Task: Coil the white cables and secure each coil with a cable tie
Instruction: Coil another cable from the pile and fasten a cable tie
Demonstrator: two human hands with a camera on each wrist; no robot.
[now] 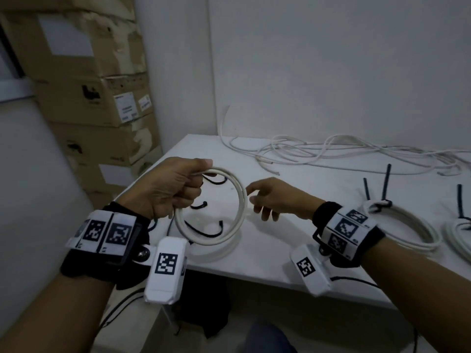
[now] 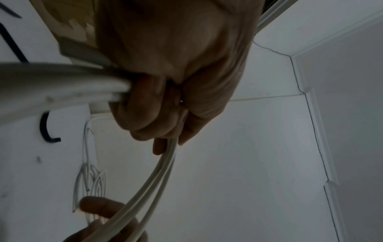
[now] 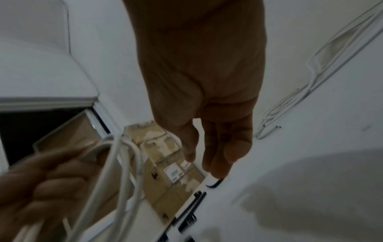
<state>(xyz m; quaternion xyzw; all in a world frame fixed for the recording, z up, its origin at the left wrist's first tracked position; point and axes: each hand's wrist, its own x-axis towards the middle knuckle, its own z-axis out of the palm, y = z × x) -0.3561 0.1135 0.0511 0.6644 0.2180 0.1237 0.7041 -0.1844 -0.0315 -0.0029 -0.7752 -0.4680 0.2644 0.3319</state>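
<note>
My left hand [image 1: 175,187] grips a white cable coil [image 1: 237,197] at its upper left, holding the ring upright above the table's left corner; the same grip shows in the left wrist view, fingers curled round the coil [image 2: 62,85]. My right hand [image 1: 270,197] hovers just right of the ring with relaxed fingers [image 3: 225,153], holding nothing. Black cable ties [image 1: 204,231] lie on the table under the ring. Two tied coils [image 1: 407,225] rest at the right, and a tangle of loose white cables [image 1: 344,154] lies at the back.
The white table [image 1: 280,263] stands in a corner against white walls. Stacked cardboard boxes [image 1: 102,98] rise at the left beyond the table edge. Dark cords hang below the front edge.
</note>
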